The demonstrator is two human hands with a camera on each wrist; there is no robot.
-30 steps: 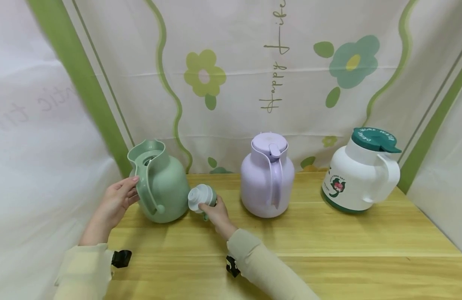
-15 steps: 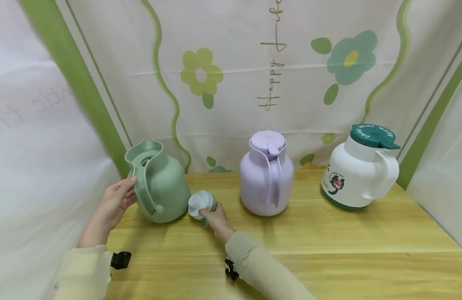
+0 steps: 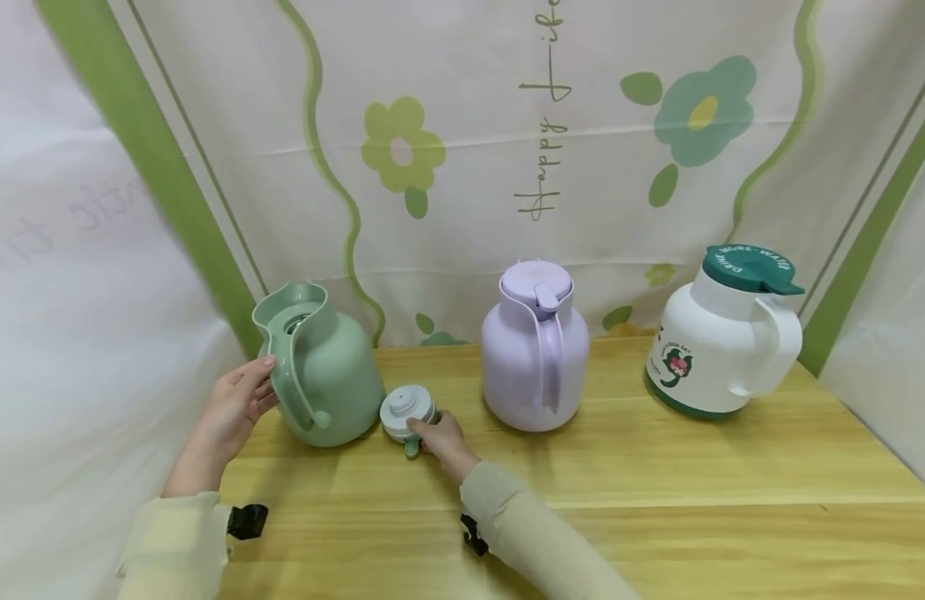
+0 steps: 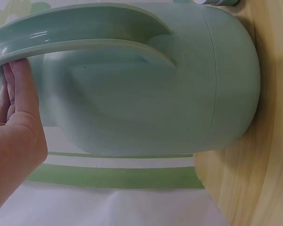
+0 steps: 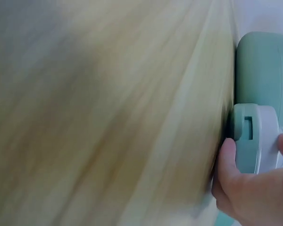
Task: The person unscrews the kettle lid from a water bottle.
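Observation:
A green thermos jug [image 3: 338,375] stands at the left with its top uncovered. My left hand [image 3: 233,408] touches the side of its handle [image 3: 286,379] with nearly straight fingers; the left wrist view shows the fingertips [image 4: 21,70] against the handle's edge. Right of the jug, its lid [image 3: 407,408] lies upside down on the table, white underside up and green tab toward me. My right hand [image 3: 443,442] grips the lid, thumb on the white part. In the right wrist view, the lid's green side [image 5: 245,157] sits between thumb and fingers.
A lilac thermos jug [image 3: 533,358] stands in the middle, its handle toward me. Farther right is a white thermos jug [image 3: 721,350] with a dark green lid [image 3: 749,269]. A printed curtain [image 3: 470,183] hangs behind the wooden table [image 3: 657,533].
The lid in my right hand has come down slightly toward me and turned from tilted to flat, underside up. My left hand stays at the jug's handle.

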